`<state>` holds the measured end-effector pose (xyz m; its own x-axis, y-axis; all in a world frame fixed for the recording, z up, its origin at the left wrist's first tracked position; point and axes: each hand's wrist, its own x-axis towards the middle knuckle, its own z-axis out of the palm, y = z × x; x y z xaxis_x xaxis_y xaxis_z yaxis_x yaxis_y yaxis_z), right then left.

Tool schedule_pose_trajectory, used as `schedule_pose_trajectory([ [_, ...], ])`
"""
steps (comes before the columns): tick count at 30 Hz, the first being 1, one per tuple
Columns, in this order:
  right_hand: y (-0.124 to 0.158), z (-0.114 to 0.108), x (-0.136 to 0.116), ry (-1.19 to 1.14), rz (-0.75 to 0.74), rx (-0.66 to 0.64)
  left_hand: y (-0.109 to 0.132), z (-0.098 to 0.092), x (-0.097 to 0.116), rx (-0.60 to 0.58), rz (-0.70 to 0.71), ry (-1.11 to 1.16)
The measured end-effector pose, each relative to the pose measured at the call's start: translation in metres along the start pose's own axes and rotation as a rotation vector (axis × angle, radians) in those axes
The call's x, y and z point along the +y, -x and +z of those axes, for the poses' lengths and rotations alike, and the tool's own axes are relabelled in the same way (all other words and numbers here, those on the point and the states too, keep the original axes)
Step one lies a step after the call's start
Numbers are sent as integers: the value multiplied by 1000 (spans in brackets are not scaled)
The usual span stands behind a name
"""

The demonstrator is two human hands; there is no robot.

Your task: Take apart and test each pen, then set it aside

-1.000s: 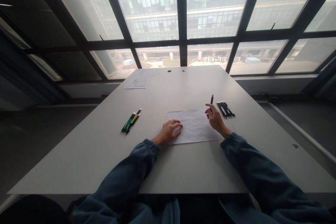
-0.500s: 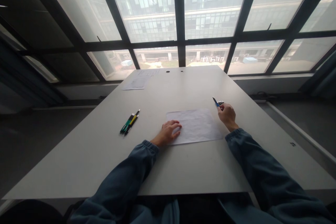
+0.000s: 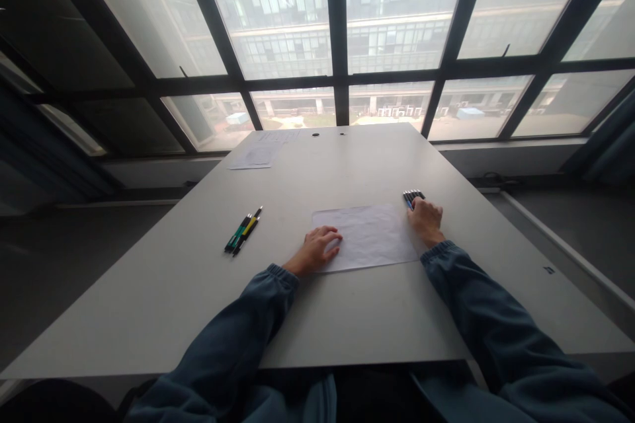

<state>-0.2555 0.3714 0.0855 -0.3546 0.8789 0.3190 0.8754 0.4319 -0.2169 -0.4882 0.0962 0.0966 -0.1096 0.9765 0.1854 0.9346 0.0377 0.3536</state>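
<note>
My left hand (image 3: 316, 249) lies spread on the left edge of a white sheet of paper (image 3: 374, 234), fingers apart and holding nothing. Beyond the sheet's far right corner, my right hand (image 3: 426, 217) is down at a row of dark pens (image 3: 409, 195) that lie side by side. Its fingers are closed on a blue pen (image 3: 409, 202) at the left of that row; the hand hides the pens' near ends. On the left of the table is a small group of pens (image 3: 243, 231) in black, green and yellow, touched by neither hand.
Printed papers (image 3: 255, 153) lie at the far left corner of the white table (image 3: 347, 317). A dark round cable hole (image 3: 315, 135) sits near the far edge. Tall windows with dark frames (image 3: 340, 33) rise behind the table.
My right hand has lowered the blue pen from a raised, tilted pose to beside the other pens. The left hand stays on the paper; the view has shifted slightly.
</note>
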Motion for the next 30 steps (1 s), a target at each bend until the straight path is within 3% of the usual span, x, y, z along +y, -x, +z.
schedule_pose_trajectory([
  [10,1,-2,1,-47,32,-33,0,0,0,-6,-1,-9],
  [19,0,3,2,-41,50,19,1,1,-1,-8,7,-7],
  [26,3,-3,-1,-58,43,15,1,0,-1,-3,8,-1],
  [30,2,-8,-5,-89,18,77,0,0,-4,6,20,-5],
])
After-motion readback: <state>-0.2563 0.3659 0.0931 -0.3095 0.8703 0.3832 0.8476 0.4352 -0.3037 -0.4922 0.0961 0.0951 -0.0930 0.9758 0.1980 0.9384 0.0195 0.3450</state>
